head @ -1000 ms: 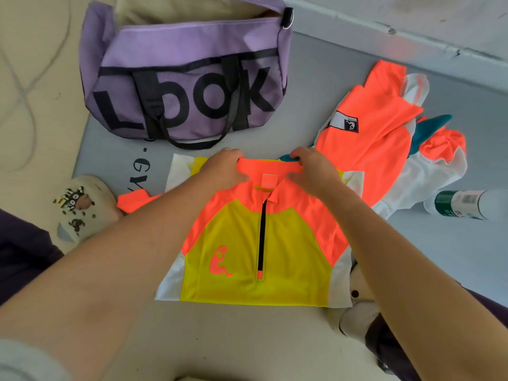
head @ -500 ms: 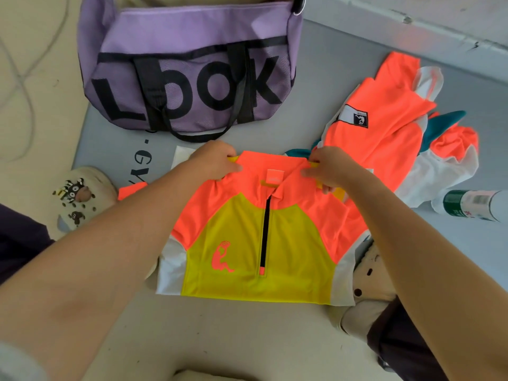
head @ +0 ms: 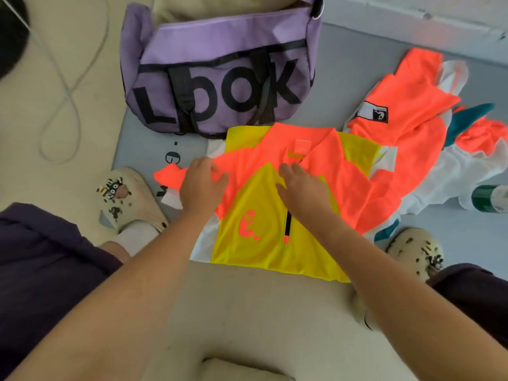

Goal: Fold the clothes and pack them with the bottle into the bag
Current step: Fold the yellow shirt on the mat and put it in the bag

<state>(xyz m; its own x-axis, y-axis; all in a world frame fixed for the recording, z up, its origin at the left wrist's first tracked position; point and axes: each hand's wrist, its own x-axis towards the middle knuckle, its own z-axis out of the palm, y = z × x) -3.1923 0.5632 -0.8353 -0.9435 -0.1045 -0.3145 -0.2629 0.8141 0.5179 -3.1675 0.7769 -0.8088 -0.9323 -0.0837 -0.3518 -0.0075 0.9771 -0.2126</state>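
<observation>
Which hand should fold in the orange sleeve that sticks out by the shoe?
Probably the left hand. It rests on the shirt right beside that sleeve, while the right hand lies flat at the zipper, farther away.

The jersey (head: 277, 215) lay flat on the mat (head: 343, 86), just before the bag (head: 220, 67). To its right sat a heap of clothes (head: 412, 138) (partly overlapping it), with the bottle (head: 489, 198) further right. Both hands (head: 203, 185) (head: 302, 188) rested on the jersey.
</observation>
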